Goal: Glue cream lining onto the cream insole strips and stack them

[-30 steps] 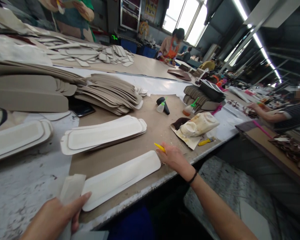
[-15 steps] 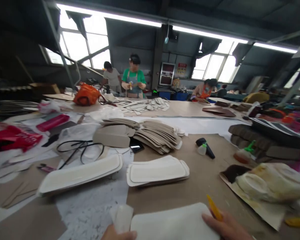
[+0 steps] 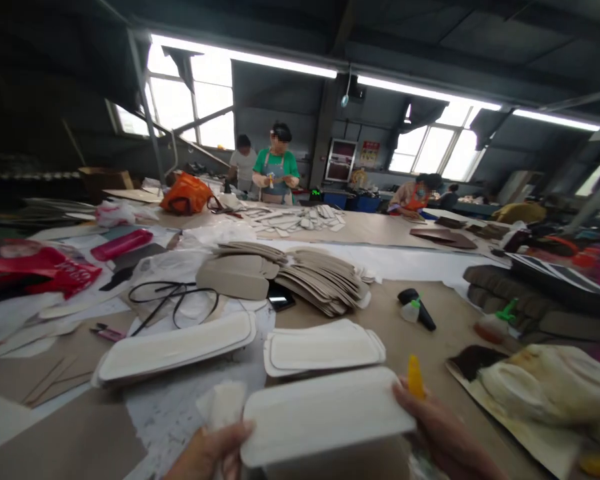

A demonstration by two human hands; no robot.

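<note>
A white panel with rounded corners [image 3: 325, 413] is held up near the bottom of the head view, its beige folded part showing below. My left hand [image 3: 213, 448] is closed on its left end, the thumb on top; a crumpled white cloth or paper [image 3: 225, 401] is also in that hand. My right hand [image 3: 440, 423] grips the panel's right end. From the same hand a yellow tool [image 3: 415, 377] points up; its working end is hidden. Just beyond lie a short stack of white panels [image 3: 325, 348] and a longer stack [image 3: 175, 350] to the left.
Fanned beige pieces [image 3: 325, 280] lie behind, with a phone [image 3: 281, 297] beside them. At right are a green-tipped bottle [image 3: 497, 323], a black tool [image 3: 420, 310] and a glue-stained container [image 3: 545, 383]. Pink-handled pliers [image 3: 107, 332] lie left. A co-worker in green [image 3: 277, 167] stands across the table.
Both hands have raised the panel and tilted it, so more of it and its underside show. The yellow tool now stands more upright. The view has tipped upward slightly.
</note>
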